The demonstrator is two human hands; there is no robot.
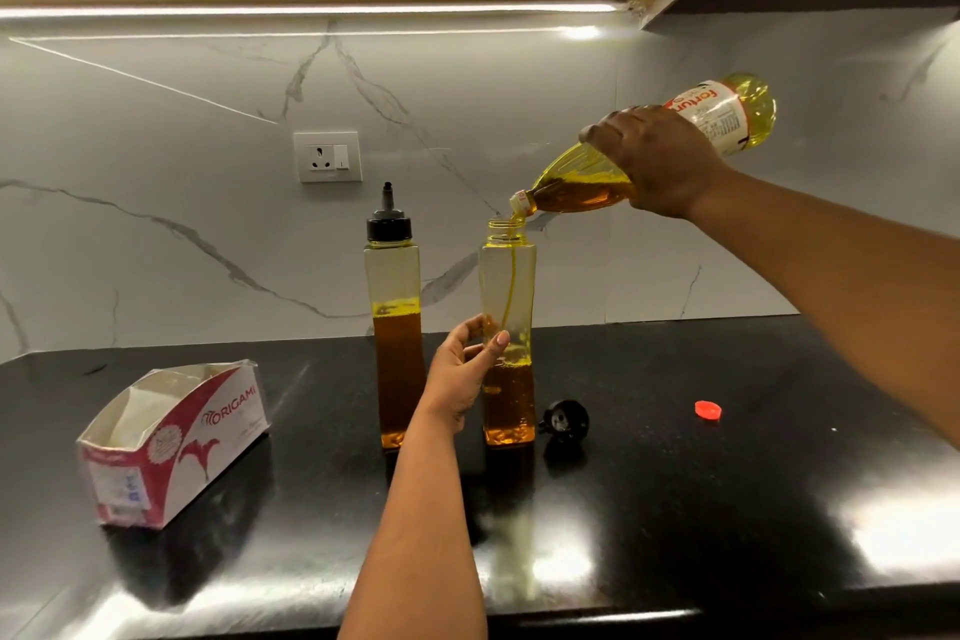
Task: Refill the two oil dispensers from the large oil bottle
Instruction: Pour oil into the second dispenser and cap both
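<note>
Two tall clear oil dispensers stand on the black counter (675, 509). The left dispenser (394, 317) wears its black spout cap and is a bit over half full. The right dispenser (509, 307) is uncapped. My left hand (462, 374) grips its middle, thumb in front. My right hand (654, 161) holds the large oil bottle (587, 177) tilted, neck down over the open mouth. A thin stream of oil falls inside. The right dispenser's oil stands under half its height.
The right dispenser's black cap (565, 420) lies on the counter just right of it. A red bottle cap (707, 409) lies further right. An open Origami carton (174, 437) sits at the left. A wall socket (328, 157) is behind, on the marble backsplash.
</note>
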